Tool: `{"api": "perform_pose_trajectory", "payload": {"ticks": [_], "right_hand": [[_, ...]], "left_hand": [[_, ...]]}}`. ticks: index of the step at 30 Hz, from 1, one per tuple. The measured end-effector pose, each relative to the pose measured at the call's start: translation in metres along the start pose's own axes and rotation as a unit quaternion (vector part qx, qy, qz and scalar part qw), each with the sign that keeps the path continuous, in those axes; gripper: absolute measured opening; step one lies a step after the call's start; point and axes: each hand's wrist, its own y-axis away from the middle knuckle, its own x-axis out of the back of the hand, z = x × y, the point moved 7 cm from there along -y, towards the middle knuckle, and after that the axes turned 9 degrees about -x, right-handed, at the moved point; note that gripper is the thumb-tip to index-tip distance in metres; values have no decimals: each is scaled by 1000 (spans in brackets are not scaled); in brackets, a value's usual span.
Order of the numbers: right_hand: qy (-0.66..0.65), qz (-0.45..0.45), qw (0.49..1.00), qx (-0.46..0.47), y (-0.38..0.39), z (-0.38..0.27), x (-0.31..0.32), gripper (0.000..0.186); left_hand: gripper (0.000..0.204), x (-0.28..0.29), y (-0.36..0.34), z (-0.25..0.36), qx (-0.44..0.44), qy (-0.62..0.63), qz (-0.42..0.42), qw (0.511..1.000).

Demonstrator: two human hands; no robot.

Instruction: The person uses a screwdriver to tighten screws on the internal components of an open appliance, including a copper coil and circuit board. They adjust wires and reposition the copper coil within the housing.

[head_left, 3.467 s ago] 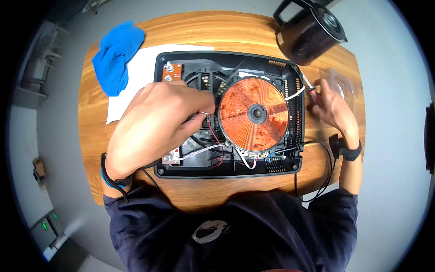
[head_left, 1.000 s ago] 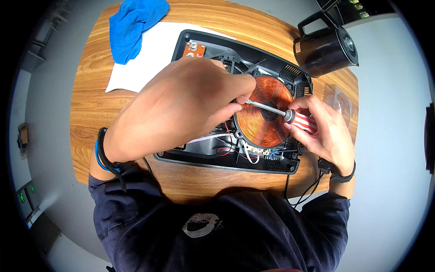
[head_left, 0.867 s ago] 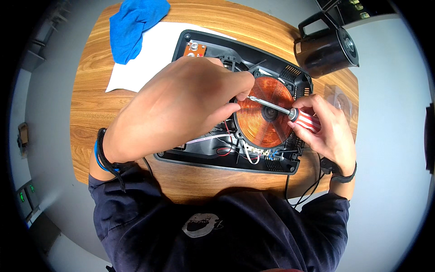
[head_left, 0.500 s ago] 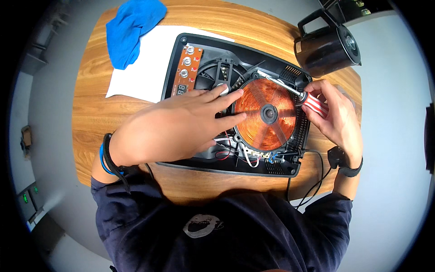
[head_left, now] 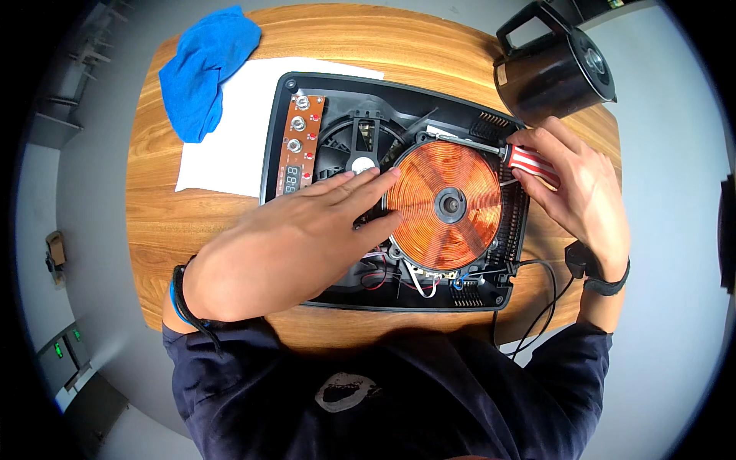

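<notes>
An opened induction cooker's black housing [head_left: 399, 300] lies on the table with its round copper coil [head_left: 429, 238] exposed. My right hand [head_left: 579, 184] grips a screwdriver [head_left: 534, 164] by its red-and-white striped handle. The metal shaft points left along the coil's far edge, its tip near the coil's upper left rim. With fingers stretched out, my left hand [head_left: 307, 238] lies over the middle of the cooker, fingertips at the coil's left edge. Its fingers partly cover the black fan [head_left: 336, 153]. Beside the fan is an orange-brown circuit board [head_left: 300, 134] with buttons and a small display.
A black kettle [head_left: 556, 77] stands at the table's far right. On the far left, a blue cloth [head_left: 195, 84] partly overlaps a white paper sheet [head_left: 234, 146], which reaches under the cooker. A black cable [head_left: 552, 295] runs off the near right side of the housing.
The whole view has shifted slightly. My left fingers have drawn back a little toward the coil's left edge. The screwdriver lies slightly flatter, still in my right hand.
</notes>
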Motion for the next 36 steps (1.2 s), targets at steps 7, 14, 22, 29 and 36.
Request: {"api": "perform_pose_trajectory", "payload": {"ticks": [7,14,22,29,36], "right_hand": [[27,12,999,28,-5,-11,10,33],[45,17,998,37,-6,-13,20,29],[52,7,998,44,-7,-23,20,29],[67,-2,996,65,-6,-24,17,31],[75,12,994,75,-8,-32,17,28]], "left_hand": [[71,0,-12,1,5,-72,20,997],[70,-10,-22,9,-65,-76,26,995],[62,-24,-28,14,-71,-183,50,979],[58,-21,-31,15,-60,-161,44,984],[59,-20,-30,16,-62,-166,27,984]]}}
